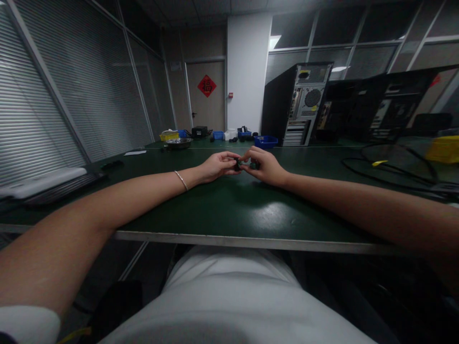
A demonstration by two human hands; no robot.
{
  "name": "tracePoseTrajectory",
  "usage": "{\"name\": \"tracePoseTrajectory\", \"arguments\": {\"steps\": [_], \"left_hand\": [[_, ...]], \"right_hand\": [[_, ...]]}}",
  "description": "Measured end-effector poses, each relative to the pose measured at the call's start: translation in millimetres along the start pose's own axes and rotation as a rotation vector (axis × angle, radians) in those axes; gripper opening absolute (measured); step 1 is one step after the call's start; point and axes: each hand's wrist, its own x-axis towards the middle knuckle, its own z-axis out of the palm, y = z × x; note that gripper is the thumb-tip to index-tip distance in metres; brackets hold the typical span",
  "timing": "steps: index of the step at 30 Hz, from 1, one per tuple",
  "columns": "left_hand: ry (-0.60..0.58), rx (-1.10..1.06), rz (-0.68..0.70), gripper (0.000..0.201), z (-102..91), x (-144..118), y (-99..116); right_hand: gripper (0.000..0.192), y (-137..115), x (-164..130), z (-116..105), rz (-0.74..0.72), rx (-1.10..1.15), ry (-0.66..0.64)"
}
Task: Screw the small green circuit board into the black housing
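Together, a small dark part (238,165) is pinched between the fingers of the left hand (216,166) and the right hand (264,167), just above the middle of the green bench (233,210). What the part is cannot be told. A bracelet (181,180) is worn on the left wrist. Farther off, a blue bin (266,141), a metal bowl (178,143) and a computer tower (296,104) are seen.

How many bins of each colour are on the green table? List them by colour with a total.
Blue bins: 3, the near one beside the computer tower, one and one further back.
Yellow bins: 2, one far left, one at the right edge.
Total: 5.
Another blue shape beside the far yellow bin is too small to tell.
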Motion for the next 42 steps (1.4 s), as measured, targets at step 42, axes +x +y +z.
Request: {"name": "tracePoseTrajectory", "arguments": {"steps": [42], "left_hand": [[0.161,0.210,-0.003,0.029,-0.4,4.3,0.0]], "right_hand": [[0.043,18.4,0.1,9.9,0.344,-0.087,-0.106]]}}
